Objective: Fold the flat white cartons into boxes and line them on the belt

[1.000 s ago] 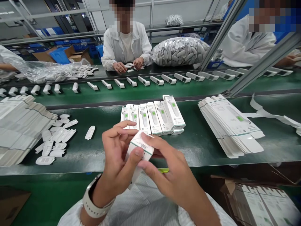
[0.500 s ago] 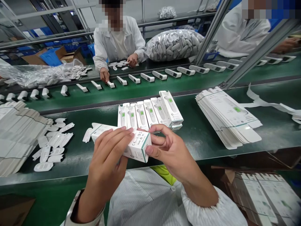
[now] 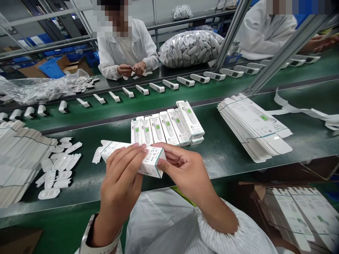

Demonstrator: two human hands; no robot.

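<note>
My left hand [image 3: 120, 176] is wrapped over a white thermometer carton [image 3: 152, 160], which lies sideways in front of me. The carton's near end has a teal edge and printed symbols. My right hand [image 3: 188, 169] pinches that end, thumb on the end face and fingers behind the far edge. Just beyond stands a row of several similar printed cartons [image 3: 158, 130], the rightmost one [image 3: 191, 120] set higher than the others. A small white plastic cover [image 3: 96, 154] lies by the held carton's far left end.
Flat cartons are stacked at right [image 3: 254, 127] and left [image 3: 21, 165], beside loose white plastic covers [image 3: 63, 160]. White thermometers [image 3: 156, 87] line the green conveyor [image 3: 148, 100]. Across it, a co-worker [image 3: 127, 49] handles small parts near a bulging bag [image 3: 190, 49]. A metal post [image 3: 233, 35] slants up at right.
My right fingers have closed onto the carton's end from a looser curl. The co-worker's hand has left a thermometer on the conveyor, and both their hands are together. The view has shifted slightly.
</note>
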